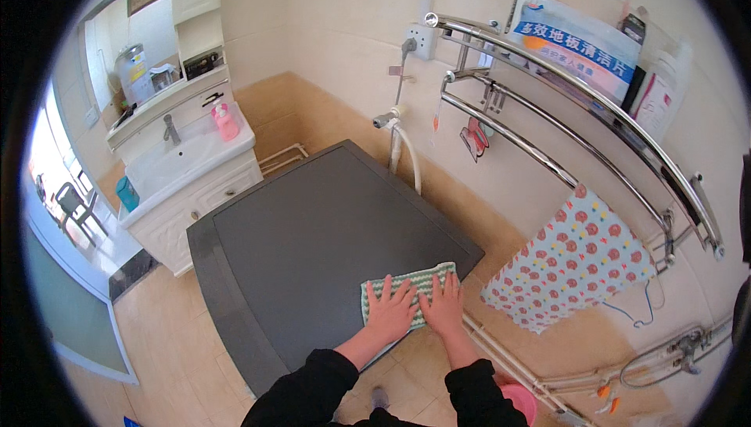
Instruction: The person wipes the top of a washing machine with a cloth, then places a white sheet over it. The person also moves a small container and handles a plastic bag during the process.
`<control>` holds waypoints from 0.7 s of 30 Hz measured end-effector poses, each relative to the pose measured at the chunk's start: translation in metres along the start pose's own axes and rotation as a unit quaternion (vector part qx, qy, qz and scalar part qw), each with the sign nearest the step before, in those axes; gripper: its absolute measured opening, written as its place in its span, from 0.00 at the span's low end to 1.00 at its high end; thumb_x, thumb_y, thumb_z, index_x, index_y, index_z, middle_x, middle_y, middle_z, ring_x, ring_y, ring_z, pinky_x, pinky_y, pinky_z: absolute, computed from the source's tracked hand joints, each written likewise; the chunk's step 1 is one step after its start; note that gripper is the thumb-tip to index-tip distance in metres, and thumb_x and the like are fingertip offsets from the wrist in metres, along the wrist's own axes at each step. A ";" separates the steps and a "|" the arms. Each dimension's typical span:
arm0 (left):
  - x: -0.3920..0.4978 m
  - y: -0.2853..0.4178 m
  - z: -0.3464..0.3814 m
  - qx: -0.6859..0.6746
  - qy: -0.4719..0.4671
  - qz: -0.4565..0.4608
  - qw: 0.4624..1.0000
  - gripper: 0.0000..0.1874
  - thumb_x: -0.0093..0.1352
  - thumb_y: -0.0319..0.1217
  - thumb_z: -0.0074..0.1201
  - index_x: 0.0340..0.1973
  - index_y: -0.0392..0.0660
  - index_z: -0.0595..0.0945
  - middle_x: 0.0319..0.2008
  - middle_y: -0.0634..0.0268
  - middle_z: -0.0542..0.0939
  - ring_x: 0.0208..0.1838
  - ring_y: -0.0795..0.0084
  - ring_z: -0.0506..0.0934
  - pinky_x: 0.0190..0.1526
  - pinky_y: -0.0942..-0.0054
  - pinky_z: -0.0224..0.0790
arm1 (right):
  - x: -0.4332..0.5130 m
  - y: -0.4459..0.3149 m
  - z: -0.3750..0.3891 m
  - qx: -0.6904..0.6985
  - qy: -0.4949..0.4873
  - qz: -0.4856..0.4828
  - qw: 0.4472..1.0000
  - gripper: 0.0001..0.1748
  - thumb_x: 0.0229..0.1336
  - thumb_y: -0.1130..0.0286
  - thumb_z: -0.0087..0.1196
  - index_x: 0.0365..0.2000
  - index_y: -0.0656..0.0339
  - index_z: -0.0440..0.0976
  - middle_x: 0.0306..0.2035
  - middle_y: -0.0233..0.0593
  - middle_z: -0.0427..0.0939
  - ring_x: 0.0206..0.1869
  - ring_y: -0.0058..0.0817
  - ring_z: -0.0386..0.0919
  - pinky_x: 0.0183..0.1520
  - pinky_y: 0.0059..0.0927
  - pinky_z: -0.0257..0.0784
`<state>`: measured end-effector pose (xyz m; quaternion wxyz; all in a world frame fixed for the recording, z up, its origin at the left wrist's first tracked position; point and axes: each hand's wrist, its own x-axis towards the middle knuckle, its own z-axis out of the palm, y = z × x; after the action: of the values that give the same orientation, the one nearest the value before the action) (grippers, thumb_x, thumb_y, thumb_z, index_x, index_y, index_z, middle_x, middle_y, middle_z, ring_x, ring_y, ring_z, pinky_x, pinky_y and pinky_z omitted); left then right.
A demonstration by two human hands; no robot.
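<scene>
Both my hands lie flat on a folded green-and-white striped cloth [423, 281]. The cloth rests near the right-hand edge of the dark grey top [293, 239] of a boxy appliance, which looks like a washing machine. My left hand [389, 308] presses on the cloth's left half with its fingers spread. Beside it, my right hand [444, 304] covers the right half, fingers apart and pointing away from me. Neither hand visibly grips the cloth, though the part under the palms is hidden.
A white washbasin [188, 154] with a pink pump bottle [225, 123] stands beyond the appliance. Along the right wall runs a chrome towel rack [510, 148], with a bear-print cloth [572, 262] hanging low. A tap [387, 119] and white hose [415, 157] adjoin the back edge.
</scene>
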<state>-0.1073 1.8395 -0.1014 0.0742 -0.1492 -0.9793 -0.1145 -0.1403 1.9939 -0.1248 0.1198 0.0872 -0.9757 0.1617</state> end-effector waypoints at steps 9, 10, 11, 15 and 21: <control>0.059 -0.012 0.011 -0.009 0.045 -0.058 0.997 0.26 0.70 0.51 0.38 0.62 0.58 0.67 0.67 0.57 0.58 0.70 0.46 0.53 0.63 0.30 0.35 | 0.075 0.022 -0.005 -0.021 -0.070 0.022 0.997 0.38 0.58 0.42 0.43 0.63 0.53 0.57 0.67 0.61 0.48 0.70 0.55 0.42 0.68 0.60 0.32; 0.061 -0.017 0.011 -0.005 0.048 -0.068 0.997 0.26 0.70 0.51 0.38 0.62 0.58 0.68 0.67 0.57 0.58 0.70 0.46 0.53 0.63 0.30 0.35 | 0.081 0.018 -0.003 -0.020 -0.079 0.016 0.997 0.39 0.58 0.41 0.42 0.63 0.52 0.57 0.67 0.61 0.48 0.70 0.55 0.42 0.68 0.60 0.32; 0.062 -0.023 0.010 -0.001 0.051 -0.077 0.996 0.26 0.70 0.51 0.39 0.62 0.58 0.68 0.67 0.57 0.58 0.69 0.46 0.54 0.63 0.30 0.35 | 0.087 0.013 0.000 -0.019 -0.088 0.009 0.996 0.39 0.58 0.40 0.42 0.64 0.52 0.56 0.67 0.61 0.47 0.70 0.55 0.42 0.68 0.60 0.32; 0.049 -0.057 0.002 0.018 0.064 -0.143 0.988 0.26 0.70 0.51 0.38 0.62 0.58 0.68 0.67 0.55 0.58 0.69 0.45 0.54 0.63 0.31 0.35 | 0.104 -0.027 0.016 -0.007 -0.112 -0.063 0.992 0.40 0.59 0.39 0.40 0.64 0.52 0.55 0.67 0.61 0.47 0.70 0.55 0.41 0.68 0.59 0.31; -0.021 -0.109 -0.025 0.057 0.059 -0.234 0.969 0.27 0.70 0.51 0.39 0.62 0.57 0.67 0.67 0.54 0.59 0.69 0.45 0.54 0.64 0.33 0.36 | 0.089 -0.119 0.050 0.023 -0.069 -0.222 0.972 0.35 0.59 0.44 0.42 0.61 0.52 0.61 0.64 0.59 0.55 0.69 0.53 0.48 0.67 0.60 0.38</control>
<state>-0.1188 1.7260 -0.1031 0.1117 0.0956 -0.9858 -0.0811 -0.2107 1.8544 -0.1129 0.0831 0.3154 -0.9338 0.1473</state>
